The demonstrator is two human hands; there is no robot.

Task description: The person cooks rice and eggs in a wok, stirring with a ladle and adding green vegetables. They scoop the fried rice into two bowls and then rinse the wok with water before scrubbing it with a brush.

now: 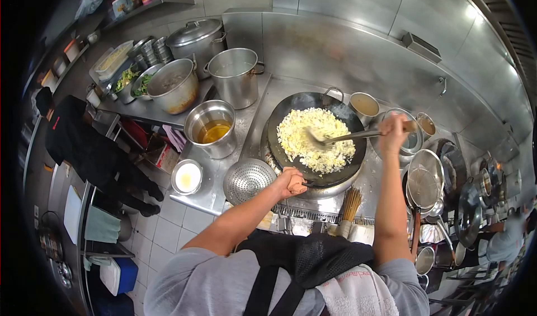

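A large black wok (pixel 285 106) sits on the burner in front of me, holding a heap of pale yellow and white fried rice (pixel 327 123). My left hand (pixel 292 182) is closed around the wok's near handle, which the fingers mostly hide. In my right hand (pixel 394 132) is a long metal wok ladle (pixel 358 135), gripped near its wooden end. The ladle's head lies in the rice, slightly blurred. A perforated strainer (pixel 249 180) rests just left of my left hand. Below the wok's near rim stands a bamboo brush (pixel 351 205).
Left of the stove are a pot of yellow oil (pixel 211 127), a tall steel pot (pixel 234 75) and a bowl of pale liquid (pixel 187 177). Wire sieves (pixel 425 179) and a pot of broth (pixel 364 104) stand to the right. A person in black (pixel 84 137) is at far left, another person (pixel 506 240) at far right.
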